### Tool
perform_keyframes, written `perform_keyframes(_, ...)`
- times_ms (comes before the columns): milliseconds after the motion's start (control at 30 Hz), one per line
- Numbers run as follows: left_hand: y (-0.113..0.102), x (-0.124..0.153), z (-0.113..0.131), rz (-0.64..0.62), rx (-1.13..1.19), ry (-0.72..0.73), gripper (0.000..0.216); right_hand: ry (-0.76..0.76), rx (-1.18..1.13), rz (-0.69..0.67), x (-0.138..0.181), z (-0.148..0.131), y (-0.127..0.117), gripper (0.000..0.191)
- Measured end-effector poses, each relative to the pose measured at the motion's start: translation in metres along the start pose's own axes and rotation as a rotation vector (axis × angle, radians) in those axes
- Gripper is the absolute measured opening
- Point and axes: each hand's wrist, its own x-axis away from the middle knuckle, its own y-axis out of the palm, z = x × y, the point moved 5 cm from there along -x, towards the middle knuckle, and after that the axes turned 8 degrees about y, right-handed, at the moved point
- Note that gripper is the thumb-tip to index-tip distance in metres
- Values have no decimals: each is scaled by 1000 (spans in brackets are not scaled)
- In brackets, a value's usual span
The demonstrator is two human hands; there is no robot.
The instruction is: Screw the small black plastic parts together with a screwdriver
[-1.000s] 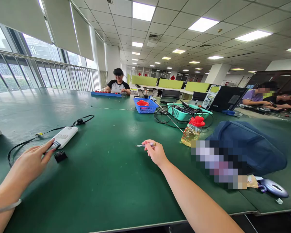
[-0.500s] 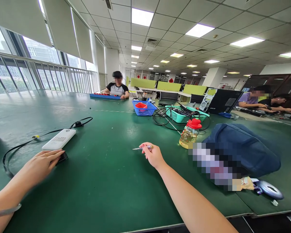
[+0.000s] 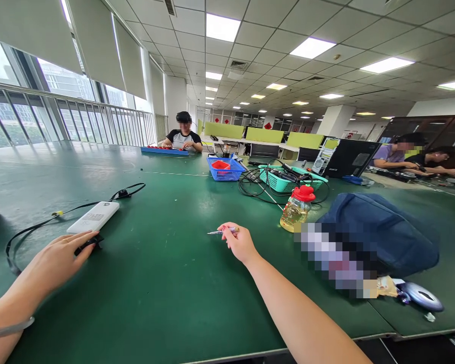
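Note:
My left hand (image 3: 56, 260) rests on the green table beside a white power bank (image 3: 94, 217). Its thumb and fingers are closed around a small black object (image 3: 89, 243), partly hidden by the fingers; its kind is unclear. The power bank lies flat just beyond those fingers, with a black cable (image 3: 30, 232) curving behind it. In the middle of the table, my right hand (image 3: 239, 242) holds a slim pen (image 3: 218, 232) in a pinch, its thin tip pointing left.
Right of my right hand stands a red-lidded bottle (image 3: 298, 210), with a dark blue bag (image 3: 382, 232) beyond. A blue basket (image 3: 225, 172) and a cable-filled teal basket (image 3: 284, 182) sit farther back. Across the table a person (image 3: 184, 136) sits at a blue tray (image 3: 165, 150).
My left fingers and thumb have shifted around the small black object, and more of it shows between them. My right hand and the pen stay in place. The seated person's hand has moved left.

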Motion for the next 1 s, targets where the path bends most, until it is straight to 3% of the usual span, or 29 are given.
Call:
perform_keyframes(167,8,-1,-1,-66,52,-14,61,-2,1,-9,0,-1,1,32)
perform_keyframes(533,2,-6,9,27,74,33,56,-14,-15,-18,0,-3,0,32)
perform_keyframes(833,11,-3,0,-74,141,2,56,-23,-5,-21,1,-2,1,34)
perform_keyframes(1000,-7,-5,12,-26,167,23,52,-40,-1,-20,0,-3,0,33)
